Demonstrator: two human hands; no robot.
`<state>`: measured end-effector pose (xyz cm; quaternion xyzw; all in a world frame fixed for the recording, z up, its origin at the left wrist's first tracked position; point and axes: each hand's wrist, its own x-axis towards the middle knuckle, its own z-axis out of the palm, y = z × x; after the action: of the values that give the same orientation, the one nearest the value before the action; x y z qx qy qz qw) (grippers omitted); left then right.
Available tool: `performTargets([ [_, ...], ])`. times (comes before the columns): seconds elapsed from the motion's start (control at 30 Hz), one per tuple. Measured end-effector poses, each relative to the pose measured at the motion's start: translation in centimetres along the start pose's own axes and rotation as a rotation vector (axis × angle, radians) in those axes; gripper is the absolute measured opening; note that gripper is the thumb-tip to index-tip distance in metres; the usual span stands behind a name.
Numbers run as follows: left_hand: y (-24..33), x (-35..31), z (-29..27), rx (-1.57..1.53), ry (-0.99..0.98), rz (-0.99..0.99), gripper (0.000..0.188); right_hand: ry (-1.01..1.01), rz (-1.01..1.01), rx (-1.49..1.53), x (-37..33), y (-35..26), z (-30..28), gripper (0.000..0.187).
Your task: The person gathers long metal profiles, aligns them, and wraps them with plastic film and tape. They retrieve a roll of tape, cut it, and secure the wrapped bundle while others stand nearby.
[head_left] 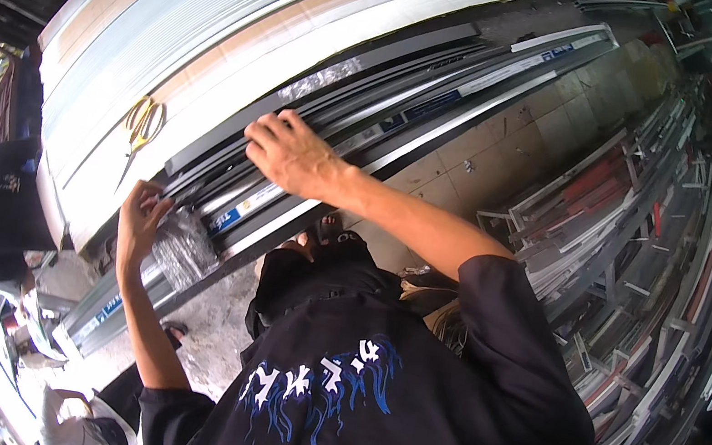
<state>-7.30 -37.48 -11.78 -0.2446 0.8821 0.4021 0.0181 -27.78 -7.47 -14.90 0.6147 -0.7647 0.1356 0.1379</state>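
Long dark metal profiles point(230, 144) lie side by side along the edge of a pale stack, running from near left to far right. My right hand point(297, 157) is over them about midway, fingers bent down and closed on a dark profile; the fingertips are partly hidden. At the near-left end of the profiles, my left hand point(139, 213) has its fingers curled in with the thumb close to them. What lies between those fingers is hidden. Beside this hand is a bundle end wrapped in clear plastic point(185, 248). Silver profiles with blue-and-white labels point(253, 203) lie nearer my body.
Yellow-handled scissors point(143, 124) rest on the large pale stack of panels point(219, 27). At right, racks hold many long metal lengths point(626, 263) above a tiled floor point(495, 151). A person in dark clothes point(4, 207) is at the left; another person point(82, 426) is at lower left.
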Motion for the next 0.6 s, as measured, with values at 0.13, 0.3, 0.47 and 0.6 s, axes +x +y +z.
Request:
performTargets([
  [0.13, 0.2, -1.0, -0.4, -0.328, -0.024, 0.058, 0.028, 0.117, -0.032, -0.022, -1.1, 0.1, -1.7, 0.019],
  [0.3, 1.1, -0.6, -1.2, -0.519, -0.070, -0.017, 0.030, 0.104, -0.096, -0.121, -1.5, 2.3, -4.3, 0.015],
  [0.47, 2.7, 0.7, -0.2, -0.334, 0.056, 0.088, 0.024, -0.116, -0.100, 0.095, -2.8, 5.3, -8.0, 0.015],
  [0.6, 3.0, -0.3, 1.8, -0.223, 0.163, 0.089, 0.025, -0.259, 0.017, 0.209, -4.2, 5.5, -10.2, 0.032],
])
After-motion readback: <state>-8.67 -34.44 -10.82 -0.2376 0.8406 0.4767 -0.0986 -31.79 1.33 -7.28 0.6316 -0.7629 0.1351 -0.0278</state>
